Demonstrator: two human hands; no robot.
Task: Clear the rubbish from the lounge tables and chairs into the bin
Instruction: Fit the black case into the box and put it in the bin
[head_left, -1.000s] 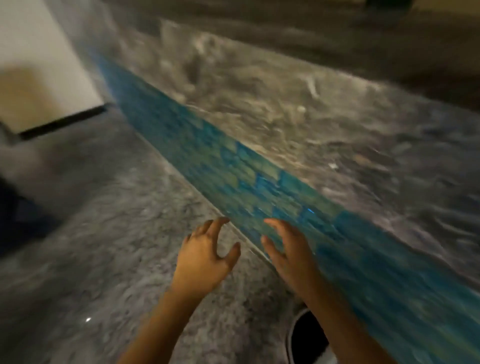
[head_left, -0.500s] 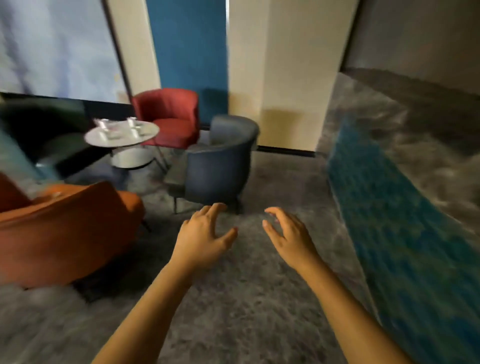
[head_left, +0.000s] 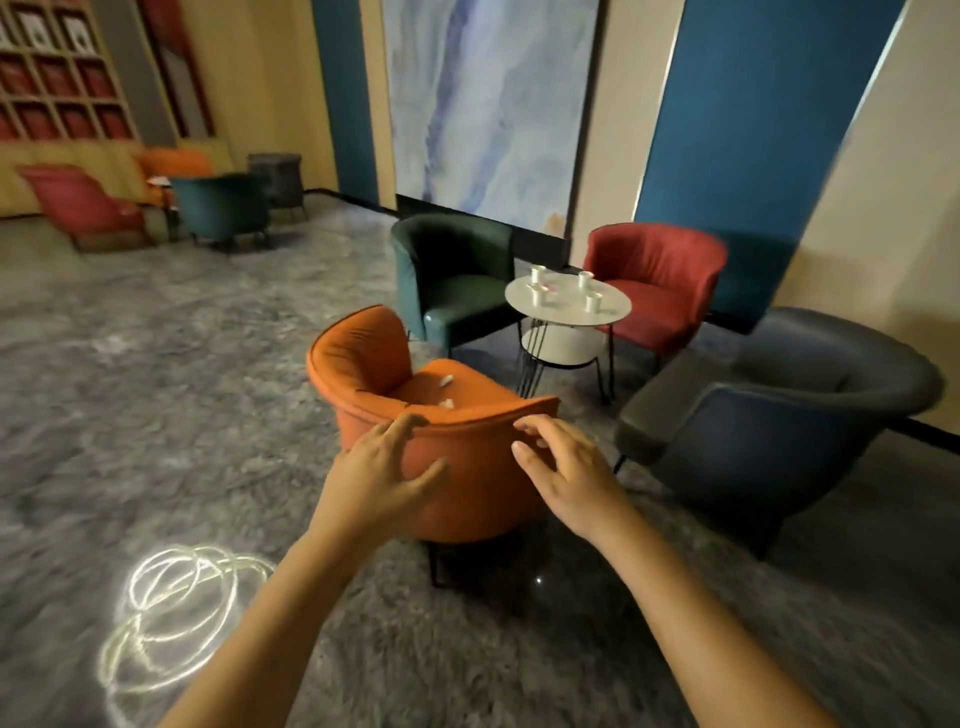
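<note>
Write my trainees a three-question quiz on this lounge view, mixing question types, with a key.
1. True or false: the left hand and the right hand each hold rubbish.
2. The pale scraps lie on the seat of a chair of which colour? A green; B orange; C red.
3. Fill in: the white cups stand on the round table's ___ tier.
Key: 1 false; 2 B, the orange chair; 3 top.

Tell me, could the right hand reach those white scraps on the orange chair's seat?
Probably, by reaching over. The right hand is open and empty before the backrest of the orange chair; the white scraps lie uncovered on the seat beyond it.
</note>
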